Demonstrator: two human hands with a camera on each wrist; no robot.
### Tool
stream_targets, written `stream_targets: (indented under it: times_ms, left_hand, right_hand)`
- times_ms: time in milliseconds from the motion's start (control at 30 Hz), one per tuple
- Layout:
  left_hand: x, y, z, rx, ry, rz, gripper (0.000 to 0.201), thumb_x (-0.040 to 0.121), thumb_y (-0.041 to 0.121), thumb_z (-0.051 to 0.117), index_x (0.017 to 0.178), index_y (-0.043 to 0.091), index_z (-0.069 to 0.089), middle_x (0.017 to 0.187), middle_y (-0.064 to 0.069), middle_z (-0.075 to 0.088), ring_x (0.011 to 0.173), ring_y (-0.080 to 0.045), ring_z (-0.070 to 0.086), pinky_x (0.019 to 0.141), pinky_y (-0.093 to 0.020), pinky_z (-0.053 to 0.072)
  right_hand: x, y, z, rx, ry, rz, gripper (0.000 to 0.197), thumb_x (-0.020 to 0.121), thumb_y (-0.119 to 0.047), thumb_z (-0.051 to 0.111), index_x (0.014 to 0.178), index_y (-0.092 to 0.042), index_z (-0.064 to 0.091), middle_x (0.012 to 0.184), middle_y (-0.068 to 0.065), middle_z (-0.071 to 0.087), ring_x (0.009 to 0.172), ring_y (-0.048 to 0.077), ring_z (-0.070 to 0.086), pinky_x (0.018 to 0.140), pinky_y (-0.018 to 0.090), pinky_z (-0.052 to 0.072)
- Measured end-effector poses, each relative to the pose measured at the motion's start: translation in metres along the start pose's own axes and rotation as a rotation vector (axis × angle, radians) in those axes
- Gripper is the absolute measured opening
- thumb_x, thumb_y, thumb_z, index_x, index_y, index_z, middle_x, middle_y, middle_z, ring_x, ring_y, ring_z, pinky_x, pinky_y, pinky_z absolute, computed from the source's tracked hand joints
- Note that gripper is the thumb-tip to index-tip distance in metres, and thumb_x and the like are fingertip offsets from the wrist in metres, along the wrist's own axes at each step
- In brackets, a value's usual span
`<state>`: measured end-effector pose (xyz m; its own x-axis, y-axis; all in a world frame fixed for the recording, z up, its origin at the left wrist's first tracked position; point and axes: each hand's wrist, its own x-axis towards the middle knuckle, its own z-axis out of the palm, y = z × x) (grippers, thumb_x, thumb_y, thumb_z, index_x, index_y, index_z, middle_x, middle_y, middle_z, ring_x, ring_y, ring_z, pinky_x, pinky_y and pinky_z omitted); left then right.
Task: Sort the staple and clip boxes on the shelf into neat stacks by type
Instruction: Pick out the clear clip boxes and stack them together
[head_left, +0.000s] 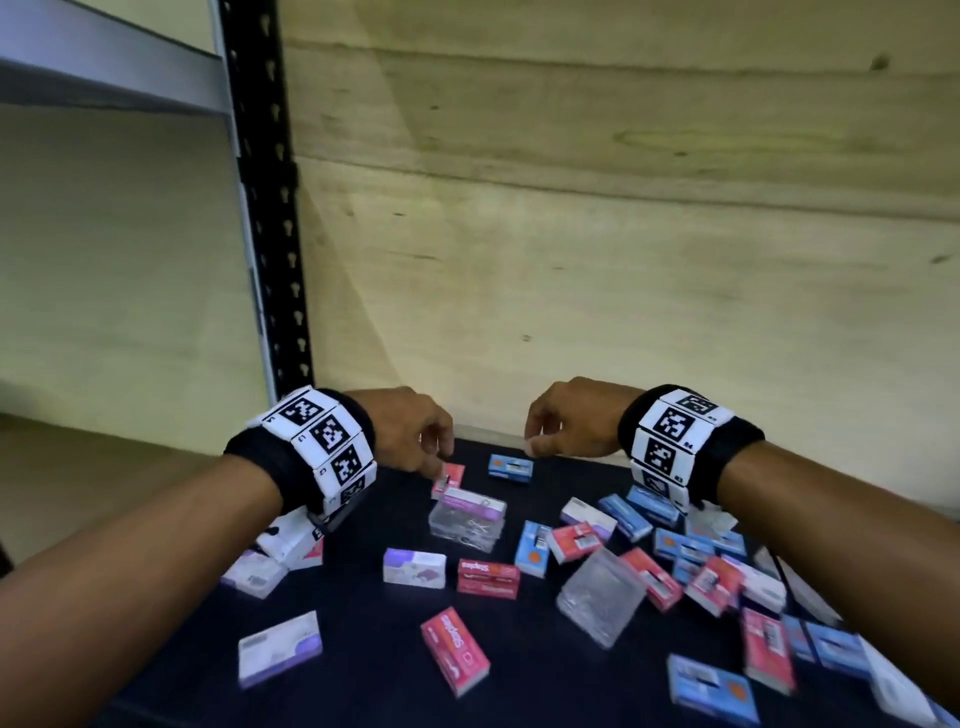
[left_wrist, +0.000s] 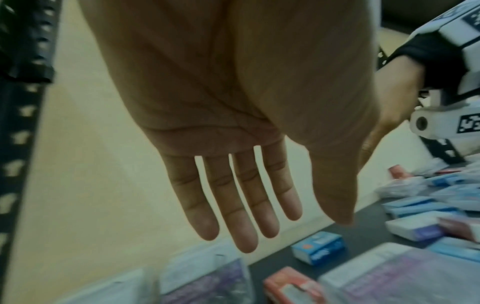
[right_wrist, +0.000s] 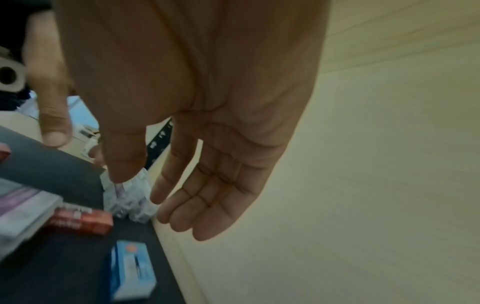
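Observation:
Red, blue and white-purple small boxes and clear plastic clip boxes lie scattered on the dark shelf (head_left: 363, 675). My left hand (head_left: 434, 457) hangs open at the back of the shelf, fingertips just over a small red box (head_left: 451, 477). In the left wrist view the left hand (left_wrist: 233, 205) has straight fingers and holds nothing. My right hand (head_left: 537, 441) hovers with loosely bent fingers above a lone blue box (head_left: 510, 467). The right wrist view also shows the right hand (right_wrist: 207, 174) empty above that blue box (right_wrist: 132, 269). A stack of clear clip boxes (head_left: 467, 519) sits just in front of the red box.
A wooden back wall (head_left: 623, 260) closes the shelf behind the hands. A black perforated post (head_left: 270, 208) stands at the left. Many blue and red boxes are piled at the right (head_left: 701, 561). Nearer me lie a clear box (head_left: 602, 597) and red Staples boxes (head_left: 488, 578).

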<state>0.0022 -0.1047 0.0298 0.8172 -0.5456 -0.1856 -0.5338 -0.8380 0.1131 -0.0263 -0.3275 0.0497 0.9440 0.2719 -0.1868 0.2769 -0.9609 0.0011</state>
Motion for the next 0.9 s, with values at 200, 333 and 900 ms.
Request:
stream_targets:
  times_ms: [200,333,900]
  left_hand:
    - [0.006,0.034,0.018,0.017,-0.128,0.061,0.052,0.079,0.043,0.073,0.127,0.036,0.055,0.121,0.014,0.059,0.103,-0.007,0.053,0.097,-0.03,0.041]
    - [0.009,0.04,0.024,0.018,-0.188,0.055,0.052,0.083,0.028,0.072,0.132,0.032,0.053,0.116,0.012,0.056,0.105,-0.009,0.052,0.089,-0.023,0.037]
    - [0.014,0.034,0.031,0.01,-0.159,-0.019,0.058,0.073,0.027,0.082,0.126,0.029,0.061,0.103,0.017,0.059,0.102,-0.009,0.055,0.097,-0.032,0.043]
  right_hand:
    - [-0.042,0.025,0.018,0.124,-0.094,0.015,0.024,0.087,-0.042,0.069,0.107,-0.029,0.069,0.1,-0.014,0.07,0.091,0.007,0.064,0.088,0.031,0.05]
    - [-0.061,0.024,0.032,0.199,-0.161,-0.002,0.02,0.087,-0.031,0.07,0.107,-0.03,0.07,0.093,-0.015,0.07,0.083,0.002,0.062,0.079,0.024,0.047]
    - [-0.092,0.011,0.049,0.112,-0.284,-0.061,0.063,0.071,-0.044,0.084,0.127,-0.04,0.056,0.122,-0.01,0.048,0.109,0.015,0.055,0.093,0.034,0.05]
